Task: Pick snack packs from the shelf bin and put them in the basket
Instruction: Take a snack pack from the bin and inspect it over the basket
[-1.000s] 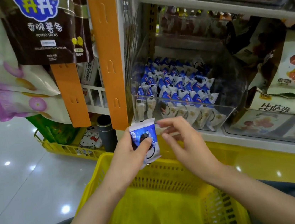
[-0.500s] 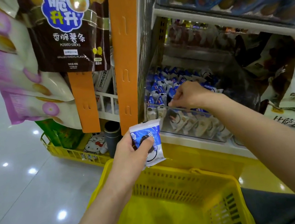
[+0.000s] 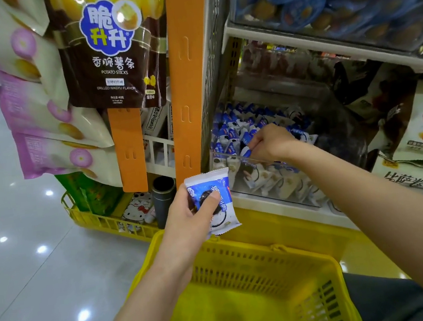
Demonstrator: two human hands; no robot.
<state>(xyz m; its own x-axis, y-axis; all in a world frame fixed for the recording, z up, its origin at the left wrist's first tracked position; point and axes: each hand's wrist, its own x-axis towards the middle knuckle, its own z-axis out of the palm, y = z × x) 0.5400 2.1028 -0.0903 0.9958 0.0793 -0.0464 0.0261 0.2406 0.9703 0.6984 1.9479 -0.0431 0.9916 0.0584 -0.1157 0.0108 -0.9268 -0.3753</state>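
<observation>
In the bin my right hand pinches a pack I should lift straight up, my left hand gripping a second pack.

Lit brightly and evenly from overhead. Round white glare spots on the glossy floor. Dimmer beneath the upper shelf, with deep shade at the back of the shelf bin. Soft sheen on the hanging brown bag. Strong wide-angle bending toward the edges. Slightly soft, smeared detail at top right and along the borders. Sharp in the centre, with saturated yellow on the basket.
</observation>
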